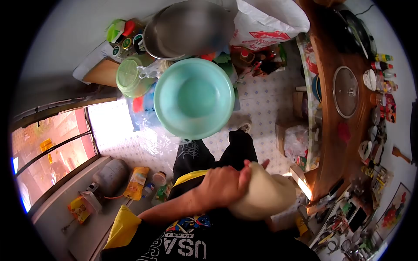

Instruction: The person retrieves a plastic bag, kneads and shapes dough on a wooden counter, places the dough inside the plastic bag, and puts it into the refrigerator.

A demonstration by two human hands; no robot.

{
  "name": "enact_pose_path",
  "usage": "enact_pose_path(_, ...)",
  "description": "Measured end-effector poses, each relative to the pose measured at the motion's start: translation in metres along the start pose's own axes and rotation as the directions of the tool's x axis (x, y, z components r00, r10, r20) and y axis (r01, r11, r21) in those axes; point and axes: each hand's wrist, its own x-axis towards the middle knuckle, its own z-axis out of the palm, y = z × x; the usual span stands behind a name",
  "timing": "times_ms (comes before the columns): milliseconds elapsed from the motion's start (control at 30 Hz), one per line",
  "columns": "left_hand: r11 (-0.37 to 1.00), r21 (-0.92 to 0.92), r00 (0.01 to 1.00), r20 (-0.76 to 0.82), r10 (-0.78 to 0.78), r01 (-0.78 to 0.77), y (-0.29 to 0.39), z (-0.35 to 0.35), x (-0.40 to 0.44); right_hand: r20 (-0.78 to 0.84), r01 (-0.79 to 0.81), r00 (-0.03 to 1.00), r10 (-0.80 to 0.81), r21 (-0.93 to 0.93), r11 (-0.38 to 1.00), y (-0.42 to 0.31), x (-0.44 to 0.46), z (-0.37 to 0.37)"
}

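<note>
A large, smooth, cream-coloured lump of dough [263,195] is held up in front of my shirt. My left hand [226,185] is closed on its left side, with the knuckles toward the camera. Behind the dough my right hand [265,164] is mostly hidden; fingertips show past its upper edge, and it seems to grip from the far side. Beyond my hands, a wide mint-green basin [193,98] stands with nothing visible inside.
Past the basin are a big metal pot [189,30], a white plastic bag [270,24] and a green-lidded tub [130,78]. A wooden counter [326,143] with a glass lid [345,92] runs along the right. A gas cylinder [110,174] stands at left.
</note>
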Motion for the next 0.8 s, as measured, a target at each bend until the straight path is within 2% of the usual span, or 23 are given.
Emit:
enact_pose_path(33,0.996,-0.055,0.998,0.013,-0.064,0.064,0.024,-0.024,-0.011,0.022,-0.023,0.999,0.022,0.007,1.0,-0.002,-0.005,0.007)
enact_pose_path(100,0.95,-0.209,0.968,-0.147,0.204,-0.232,0.009,-0.038,-0.043,0.049,-0.046,0.998,0.047,-0.025,0.999,-0.001,-0.019,0.03)
enact_pose_path(133,0.869,-0.486,0.909,-0.397,-0.127,-0.091,-0.022,-0.029,-0.062,0.059,-0.049,0.997,0.053,-0.064,0.997,0.002,-0.025,0.043)
enact_pose_path(167,0.685,-0.726,0.722,-0.508,-0.469,-0.066,-0.071,-0.015,-0.075,0.045,0.005,0.999,0.004,-0.211,0.977,0.007,-0.03,0.059)
enact_pose_path(200,0.768,-0.596,0.4,-0.662,-0.635,0.234,-0.122,-0.015,-0.076,-0.08,0.099,0.985,-0.155,-0.474,0.875,0.016,-0.036,0.08)
enact_pose_path(233,0.783,-0.474,0.249,-0.766,-0.592,0.402,-0.213,0.029,-0.087,-0.157,0.13,0.929,-0.336,-0.711,0.691,0.026,-0.04,0.089)
enact_pose_path(267,0.53,-0.679,0.071,-0.58,-0.812,0.508,-0.297,0.085,-0.088,-0.162,0.126,0.927,-0.338,-0.714,0.689,0.036,-0.04,0.09)
enact_pose_path(300,0.214,-0.806,-0.122,-0.332,-0.935,0.552,-0.351,0.122,-0.088,-0.248,0.133,0.914,-0.322,-0.565,0.814,0.045,-0.041,0.091)
enact_pose_path(333,-0.047,-0.964,-0.168,0.003,-0.986,0.26,-0.352,0.117,-0.075,-0.317,0.162,0.899,-0.303,-0.402,0.901,0.051,-0.037,0.088)
enact_pose_path(400,-0.355,-0.934,-0.092,0.357,-0.93,-0.037,-0.376,0.124,-0.054,-0.438,0.226,0.872,-0.221,-0.041,0.973,0.061,-0.028,0.078)
enact_pose_path(433,-0.459,-0.867,0.01,0.466,-0.885,-0.195,-0.412,0.158,-0.057,-0.506,0.254,0.85,-0.145,0.155,0.955,0.067,-0.03,0.077)
enact_pose_path(467,-0.554,-0.76,0.126,0.547,-0.827,-0.339,-0.43,0.181,-0.059,-0.325,0.313,0.914,-0.243,0.184,0.932,0.075,-0.031,0.054)
enact_pose_path(500,-0.477,-0.823,0.02,0.496,-0.868,-0.309,-0.439,0.2,-0.072,-0.12,0.354,0.935,-0.335,0.238,0.904,0.083,-0.035,0.029)
enact_pose_path(533,-0.403,-0.877,-0.087,0.437,-0.895,-0.261,-0.429,0.199,-0.081,0.082,0.365,0.91,-0.406,0.303,0.88,0.091,-0.034,0.007)
enact_pose_path(567,-0.351,-0.888,-0.098,0.394,-0.914,-0.296,-0.432,0.206,-0.1,0.021,0.335,0.933,-0.36,0.316,0.888,0.085,-0.041,0.014)
enact_pose_path(600,-0.296,-0.896,-0.107,0.347,-0.932,-0.33,-0.439,0.213,-0.134,-0.185,0.308,0.947,-0.261,0.308,0.9,0.077,-0.045,0.032)
enact_pose_path(667,-0.181,-0.968,-0.232,0.219,-0.948,-0.174,-0.4,0.164,-0.174,-0.379,0.303,0.911,-0.165,0.34,0.89,0.069,-0.057,0.024)
enact_pose_path(733,0.064,-0.996,-0.188,-0.05,-0.981,-0.067,-0.364,0.121,-0.21,-0.238,0.42,0.906,-0.35,0.601,0.68,0.075,-0.084,-0.023)
enact_pose_path(767,0.191,-0.975,-0.118,-0.178,-0.977,-0.114,-0.349,0.102,-0.22,-0.19,0.414,0.901,-0.39,0.646,0.642,0.073,-0.094,-0.042)
enact_pose_path(800,0.28,-0.958,-0.153,-0.285,-0.946,0.055,-0.328,0.075,-0.215,-0.176,0.429,0.892,-0.417,0.621,0.656,0.064,-0.101,-0.058)
